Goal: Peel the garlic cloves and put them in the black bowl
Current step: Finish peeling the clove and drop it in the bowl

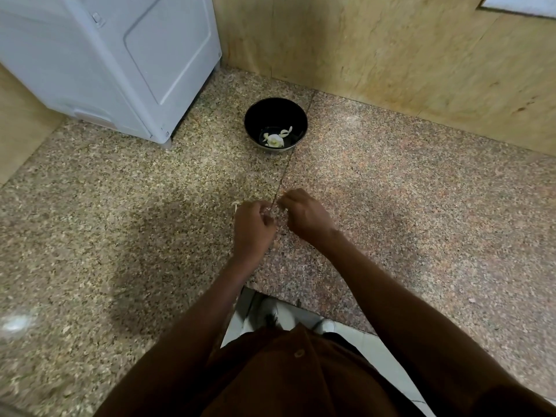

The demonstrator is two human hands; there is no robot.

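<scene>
Mid-peel, frame centre: left hand (254,225), right hand (304,213) curled, pinching something unclear, likely clove. Next: drop into black bowl (275,111), upper centre.

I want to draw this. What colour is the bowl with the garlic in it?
The bowl is black, seen best in the head view.

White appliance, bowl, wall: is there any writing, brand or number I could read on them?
None can be read.
White appliance: plain panels, no legible label.
Black bowl: no markings; only pale garlic pieces inside.
Wall: no sign.
</scene>
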